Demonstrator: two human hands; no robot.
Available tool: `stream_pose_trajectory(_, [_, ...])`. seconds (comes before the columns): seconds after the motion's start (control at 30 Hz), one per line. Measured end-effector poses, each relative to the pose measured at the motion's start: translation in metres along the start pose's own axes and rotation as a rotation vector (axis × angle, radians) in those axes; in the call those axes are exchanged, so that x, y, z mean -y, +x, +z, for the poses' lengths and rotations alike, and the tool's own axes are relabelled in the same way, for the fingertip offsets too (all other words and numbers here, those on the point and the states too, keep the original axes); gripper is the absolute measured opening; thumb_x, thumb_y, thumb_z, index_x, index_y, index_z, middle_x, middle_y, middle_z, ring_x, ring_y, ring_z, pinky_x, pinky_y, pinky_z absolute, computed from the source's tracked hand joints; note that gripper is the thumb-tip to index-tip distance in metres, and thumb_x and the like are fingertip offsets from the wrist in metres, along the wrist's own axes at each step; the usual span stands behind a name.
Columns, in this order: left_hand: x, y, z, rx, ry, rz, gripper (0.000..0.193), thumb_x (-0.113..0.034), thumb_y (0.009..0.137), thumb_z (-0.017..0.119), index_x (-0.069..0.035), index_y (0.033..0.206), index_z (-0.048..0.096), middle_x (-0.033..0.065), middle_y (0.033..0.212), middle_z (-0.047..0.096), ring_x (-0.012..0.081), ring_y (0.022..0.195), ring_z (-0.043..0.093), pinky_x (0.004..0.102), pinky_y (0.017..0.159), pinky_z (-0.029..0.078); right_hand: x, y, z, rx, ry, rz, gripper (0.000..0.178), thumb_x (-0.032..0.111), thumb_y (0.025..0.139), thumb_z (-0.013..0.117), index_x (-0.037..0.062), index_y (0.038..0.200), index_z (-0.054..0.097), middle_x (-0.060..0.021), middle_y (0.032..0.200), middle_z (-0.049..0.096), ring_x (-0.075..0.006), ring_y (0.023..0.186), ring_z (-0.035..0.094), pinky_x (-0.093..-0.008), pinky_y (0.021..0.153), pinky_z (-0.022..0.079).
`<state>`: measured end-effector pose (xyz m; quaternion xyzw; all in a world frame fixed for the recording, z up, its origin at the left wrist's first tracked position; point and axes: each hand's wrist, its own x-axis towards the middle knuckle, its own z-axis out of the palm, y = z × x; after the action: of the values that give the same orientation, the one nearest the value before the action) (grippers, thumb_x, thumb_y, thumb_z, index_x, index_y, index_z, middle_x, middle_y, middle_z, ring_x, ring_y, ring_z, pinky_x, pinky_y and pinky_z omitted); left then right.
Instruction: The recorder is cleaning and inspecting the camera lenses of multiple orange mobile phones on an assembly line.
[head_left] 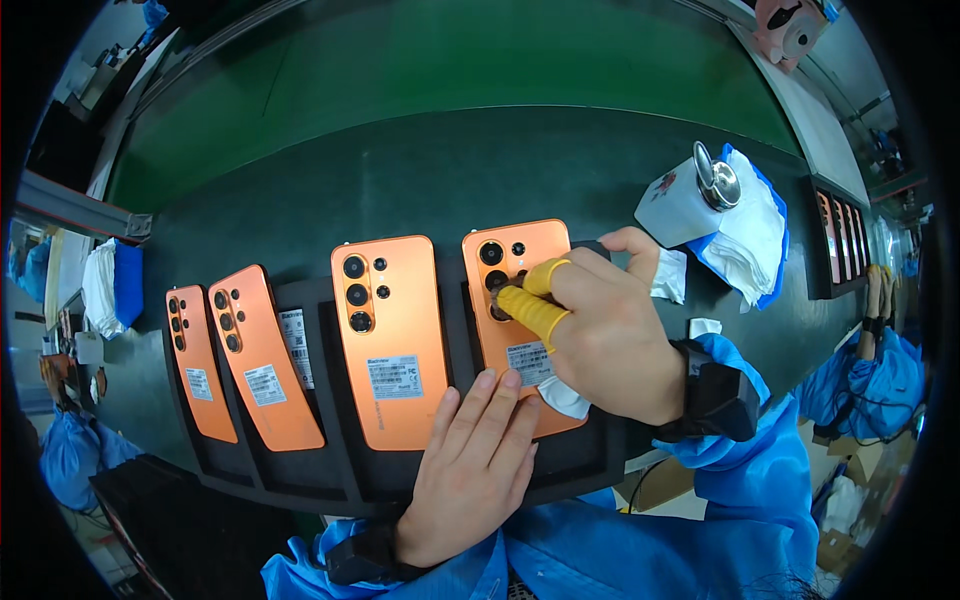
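Observation:
An orange smartphone (491, 347) lies back up, with round camera lenses at its upper left and a white label lower down. My left hand (470, 468) rests flat on its lower part, fingers stretched out. My right hand (610, 325) is bent over the lenses. Yellow covers wrap two of its fingers, which pinch something small and brownish that I cannot make out. A white wipe (566, 399) shows under the right hand. The phone sits in a black tray (315, 488), with another orange phone (392, 335) to its left.
Two more orange phones (265, 355) lean in the tray's left slots. At the right stand a white dispenser bottle (672, 205) with a metal lid and a blue tray (772, 262) of white wipes. Another phone tray (842, 235) is at far right, near a co-worker's blue sleeve (880, 375).

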<state>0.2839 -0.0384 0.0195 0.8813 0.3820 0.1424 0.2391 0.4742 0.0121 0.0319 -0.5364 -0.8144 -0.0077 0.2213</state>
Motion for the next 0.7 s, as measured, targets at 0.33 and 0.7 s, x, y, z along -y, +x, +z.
stream_pose_trajectory(0.33, [-0.001,-0.001,-0.001,-0.005,0.024,-0.006,0.047,-0.013,0.078,0.068,-0.005,0.123,0.060,0.0162,0.138,0.050,0.0335,0.132,0.042,0.0482,0.110,0.028,-0.009,-0.001,-0.012,0.017,-0.071,-0.018,0.022,0.005,0.069,0.069,0.0089,0.090,0.075,0.0024,0.084,0.060,-0.0140,0.080,0.056,-0.0463,0.093,0.027])
stream_pose_trajectory(0.7, [-0.004,0.001,-0.002,-0.001,0.056,-0.014,0.048,-0.014,0.077,0.070,-0.005,0.123,0.060,0.0160,0.138,0.050,0.0338,0.132,0.042,0.0489,0.110,0.029,-0.013,0.002,-0.003,-0.016,0.001,-0.082,0.023,0.006,0.071,0.066,0.0118,0.091,0.074,0.0034,0.084,0.059,-0.0121,0.078,0.056,-0.0451,0.094,0.027])
